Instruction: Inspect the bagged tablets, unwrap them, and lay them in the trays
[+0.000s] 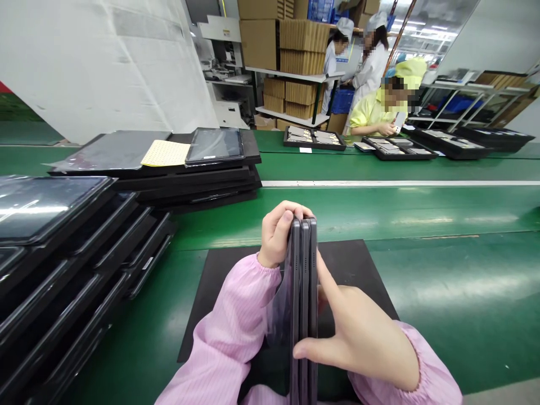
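Observation:
Three dark grey tablets [304, 264] stand on edge, pressed side by side, over the black mat [350, 259]. My left hand [279, 230] is closed around their far end, its fingers curled over the top corners. Against the right face and the upper edges lies my right hand [354, 326], its thumb across the edges and its other fingers partly hidden behind the tablets. Clear plastic film [279, 309] hangs along the left face of the group. The lower ends of the tablets run out of view.
Black trays with tablets [84, 242] are stacked at the left. Behind them, another tray stack [185, 185] carries a tablet [215, 146] and a yellow sheet [165, 153]. Across the green bench [442, 208], a co-worker in yellow [375, 112] handles a small part beside trays [396, 149].

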The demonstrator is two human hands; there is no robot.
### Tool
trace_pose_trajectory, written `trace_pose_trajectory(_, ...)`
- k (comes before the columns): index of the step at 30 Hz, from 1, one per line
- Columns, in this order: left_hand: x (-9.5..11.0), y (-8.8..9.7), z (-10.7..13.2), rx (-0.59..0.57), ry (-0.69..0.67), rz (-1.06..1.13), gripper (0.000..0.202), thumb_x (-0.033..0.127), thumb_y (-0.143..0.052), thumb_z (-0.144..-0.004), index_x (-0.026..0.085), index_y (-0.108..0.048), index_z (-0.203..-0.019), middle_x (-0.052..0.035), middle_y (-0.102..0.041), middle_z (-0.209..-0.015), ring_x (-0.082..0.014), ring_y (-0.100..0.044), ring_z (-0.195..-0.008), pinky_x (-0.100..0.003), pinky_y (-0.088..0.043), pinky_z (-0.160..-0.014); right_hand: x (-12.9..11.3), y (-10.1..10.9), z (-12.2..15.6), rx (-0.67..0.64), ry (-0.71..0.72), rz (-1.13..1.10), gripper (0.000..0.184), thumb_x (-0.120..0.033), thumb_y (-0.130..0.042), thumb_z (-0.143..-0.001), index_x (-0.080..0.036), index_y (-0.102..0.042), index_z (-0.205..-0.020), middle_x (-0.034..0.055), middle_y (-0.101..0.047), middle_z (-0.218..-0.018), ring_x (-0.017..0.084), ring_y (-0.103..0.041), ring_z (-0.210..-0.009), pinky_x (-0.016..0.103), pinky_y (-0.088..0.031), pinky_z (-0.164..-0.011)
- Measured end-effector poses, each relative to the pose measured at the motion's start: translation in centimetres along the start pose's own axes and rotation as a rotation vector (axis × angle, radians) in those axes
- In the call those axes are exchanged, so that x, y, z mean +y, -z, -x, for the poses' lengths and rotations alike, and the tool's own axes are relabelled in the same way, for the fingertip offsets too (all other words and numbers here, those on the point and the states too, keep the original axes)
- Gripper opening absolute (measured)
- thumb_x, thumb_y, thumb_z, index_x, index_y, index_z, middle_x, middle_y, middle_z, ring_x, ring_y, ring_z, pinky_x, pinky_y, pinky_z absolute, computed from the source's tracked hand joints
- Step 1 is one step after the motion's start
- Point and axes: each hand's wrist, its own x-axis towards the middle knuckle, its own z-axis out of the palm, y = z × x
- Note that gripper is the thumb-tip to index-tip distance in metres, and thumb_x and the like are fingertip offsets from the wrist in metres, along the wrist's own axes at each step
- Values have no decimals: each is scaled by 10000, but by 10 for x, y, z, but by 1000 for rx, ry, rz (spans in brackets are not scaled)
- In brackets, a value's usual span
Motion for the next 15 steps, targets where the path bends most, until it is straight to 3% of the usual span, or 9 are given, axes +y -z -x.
trace_pose_trajectory(5,-3,4,0,48,-18,14,465,604,-579,-896,198,-588,-671,-44,-697,-660,-189,-666,-615,-308,-527,-592,0,-2,-3,47,50,-27,1151,-367,-758,-787,-125,3,-1616,-44,-645,-701,174,-585,-548,264,-411,-513)
trace_pose_trajectory(9,-4,3,1,28,-16,24,457,590,-569,-913,194,-597,-688,-45,-700,-678,-186,-671,-635,-307,-532,-607,1,-2,-2,99,98,-61,1048,-343,-663,-821,-103,-22,-1614,-40,-609,-711,159,-549,-545,260,-389,-502)
trace_pose_trajectory(12,-3,2,3,19,1,-1,467,608,-554,-915,196,-598,-698,-53,-708,-702,-194,-676,-654,-318,-539,-623,-3,-2,-2,180,108,-122,916,-345,-607,-841,-133,-155,-1609,-54,-583,-662,152,-549,-530,257,-421,-509)
trace_pose_trajectory(15,-1,0,5,11,-16,11,439,578,-555,-928,199,-608,-714,-46,-714,-712,-185,-677,-659,-307,-538,-629,-9,-10,-5,328,23,-146,878,-363,-622,-801,-139,-277,-1577,-75,-557,-579,159,-561,-476,259,-451,-484)
